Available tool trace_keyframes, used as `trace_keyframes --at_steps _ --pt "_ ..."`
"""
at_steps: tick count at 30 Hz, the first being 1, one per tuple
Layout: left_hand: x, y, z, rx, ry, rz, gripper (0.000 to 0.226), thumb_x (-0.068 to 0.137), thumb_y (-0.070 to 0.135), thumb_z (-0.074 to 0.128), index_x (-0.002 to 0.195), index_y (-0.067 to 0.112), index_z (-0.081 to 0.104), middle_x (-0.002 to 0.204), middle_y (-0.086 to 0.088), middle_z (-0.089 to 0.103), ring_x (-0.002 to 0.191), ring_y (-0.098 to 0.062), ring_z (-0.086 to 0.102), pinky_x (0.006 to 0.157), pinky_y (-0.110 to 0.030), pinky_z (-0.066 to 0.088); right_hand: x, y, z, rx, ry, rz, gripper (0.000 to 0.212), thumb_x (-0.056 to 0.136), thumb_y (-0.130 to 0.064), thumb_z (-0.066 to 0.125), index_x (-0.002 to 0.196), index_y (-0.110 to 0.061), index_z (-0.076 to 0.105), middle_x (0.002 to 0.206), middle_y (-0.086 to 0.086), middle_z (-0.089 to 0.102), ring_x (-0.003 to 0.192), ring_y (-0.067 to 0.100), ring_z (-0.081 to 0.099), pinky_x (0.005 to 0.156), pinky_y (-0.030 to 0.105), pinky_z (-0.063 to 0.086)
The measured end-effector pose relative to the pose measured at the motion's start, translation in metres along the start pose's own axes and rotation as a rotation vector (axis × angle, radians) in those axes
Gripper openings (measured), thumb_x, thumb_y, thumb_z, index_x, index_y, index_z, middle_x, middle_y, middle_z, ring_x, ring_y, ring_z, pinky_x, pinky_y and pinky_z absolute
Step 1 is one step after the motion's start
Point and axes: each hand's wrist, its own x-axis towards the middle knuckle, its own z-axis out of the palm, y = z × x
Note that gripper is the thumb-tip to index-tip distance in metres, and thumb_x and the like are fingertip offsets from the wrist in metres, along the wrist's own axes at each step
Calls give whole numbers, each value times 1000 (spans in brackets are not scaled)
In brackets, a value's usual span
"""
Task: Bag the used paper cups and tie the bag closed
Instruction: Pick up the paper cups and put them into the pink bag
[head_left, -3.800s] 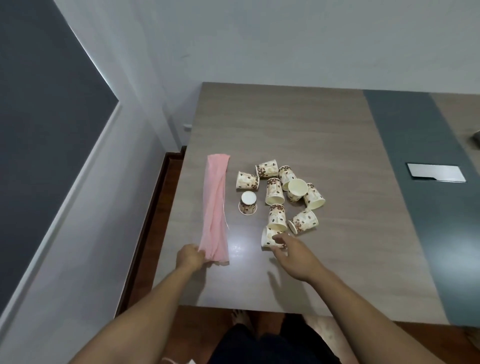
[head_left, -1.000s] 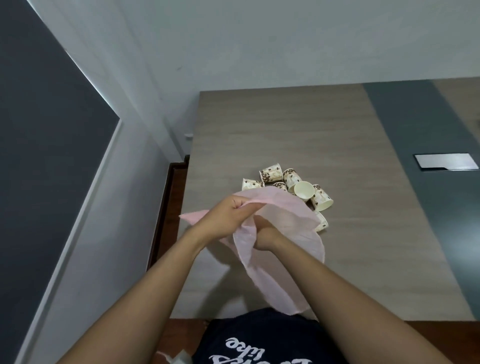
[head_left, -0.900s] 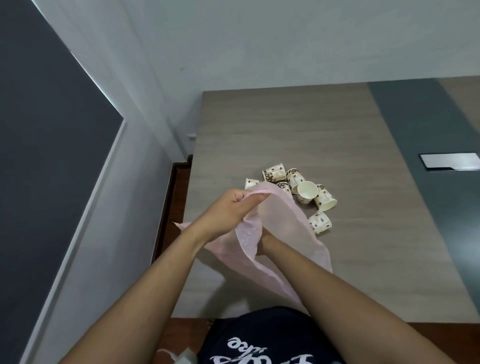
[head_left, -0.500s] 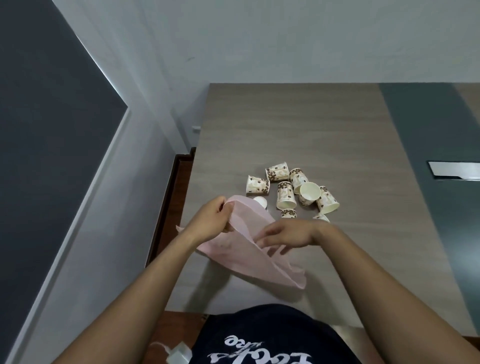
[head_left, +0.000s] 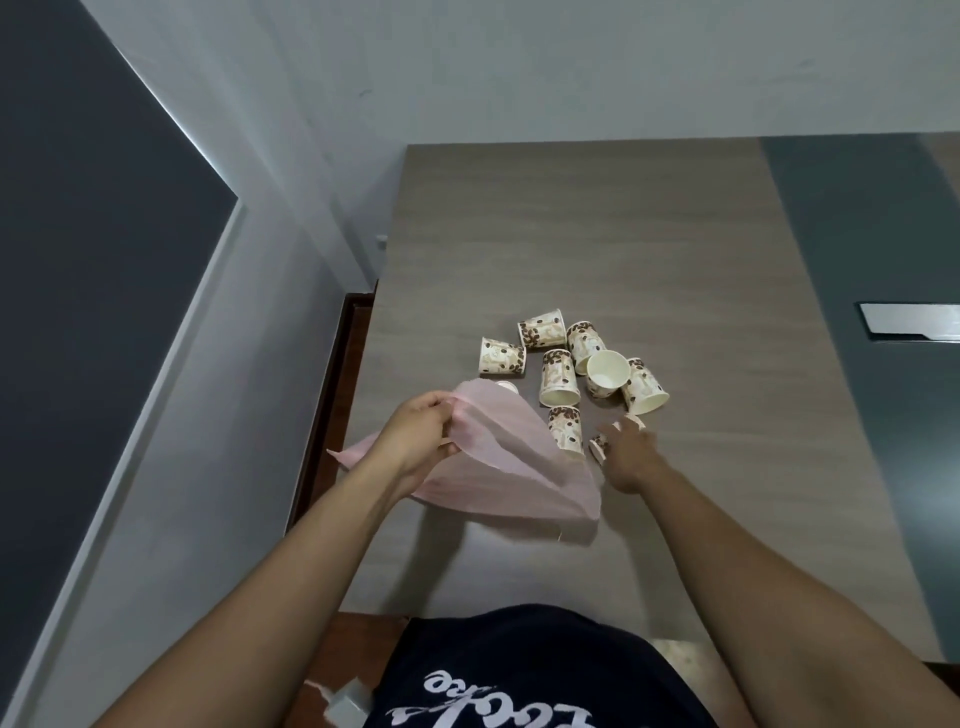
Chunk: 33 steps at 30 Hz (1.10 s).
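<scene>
Several cream paper cups (head_left: 558, 376) printed with brown coffee beans lie tipped over in a cluster on the wooden table (head_left: 597, 249). My left hand (head_left: 418, 434) grips the rim of a thin pink plastic bag (head_left: 514, 467), holding it up just above the table, left of the cups. The bag hides part of one cup behind its top edge. My right hand (head_left: 626, 454) has its fingers on the nearest cup (head_left: 600, 447), which lies on its side to the right of the bag; whether the fingers close round it I cannot tell.
The table's left edge (head_left: 374, 332) drops to a brown floor strip beside a grey wall. A dark grey band (head_left: 862, 312) runs down the table at the right, with a silver flat plate (head_left: 909, 321) set in it.
My right hand has left the bag and moved right to the nearest cup. My left hand still holds the bag, which now hangs more open and lower.
</scene>
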Motion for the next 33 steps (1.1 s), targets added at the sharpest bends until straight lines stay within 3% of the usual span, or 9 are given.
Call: trace_keyframes --at_steps 3,7,11,15,22,25,28,30,33 --pt "5 -1 1 -126 108 -93 35 110 2 47 135 -1 71 115 -18 75 106 -31 71 87 -40 59 7 17 24 -86 3 18 68 100 -23 47 163 -44 29 180 1 1 165 40 -3 131 62 7" --pt "11 -11 -1 -13 186 -107 40 107 16 57 138 -6 67 92 -13 67 83 -30 64 82 -46 53 -9 11 23 -216 5 41 63 105 -13 46 163 -33 30 177 5 2 153 62 9 126 65 21" --pt "10 -16 1 150 221 -55 29 101 33 59 111 11 75 80 -13 70 82 -31 60 68 -38 44 -24 12 19 -243 81 43 54 110 -14 42 162 -28 35 177 11 4 149 54 27 121 56 36" --pt "5 -15 8 302 186 43 33 102 39 58 110 11 74 88 -12 74 81 -27 63 72 -38 45 -31 17 16 -269 89 2 58 106 -14 55 159 -14 34 168 20 17 148 39 44 115 43 45" --pt "7 -14 17 332 87 88 34 93 54 68 101 26 86 86 -21 80 77 -28 69 77 -38 51 -41 18 14 -198 30 79 54 98 -26 71 145 -14 48 154 12 37 123 38 67 93 48 56" --pt "6 -13 14 391 131 106 52 99 54 67 101 4 82 78 -9 76 72 -23 69 71 -36 50 -37 17 -1 201 31 199 68 83 -54 83 132 -12 61 131 13 64 103 32 70 81 38 57" --pt "9 -16 9 400 166 103 65 100 58 64 101 -5 78 73 -9 73 69 -26 71 71 -37 52 -45 -4 -38 1034 -78 112 37 92 -52 72 101 -16 71 90 10 65 59 18 48 53 28 33" --pt "9 -15 7 396 185 103 70 97 62 60 101 -6 77 74 -13 75 74 -35 76 72 -38 53 -63 -20 -65 1509 -309 -81 30 89 -46 77 99 -19 69 86 8 57 63 15 44 52 27 35" --pt "9 -13 7 394 172 122 69 100 61 55 89 -5 70 75 -25 70 73 -42 72 69 -37 48 -83 -44 -84 1490 -674 -309 28 101 -32 61 124 -18 70 108 7 74 89 18 68 68 30 59"
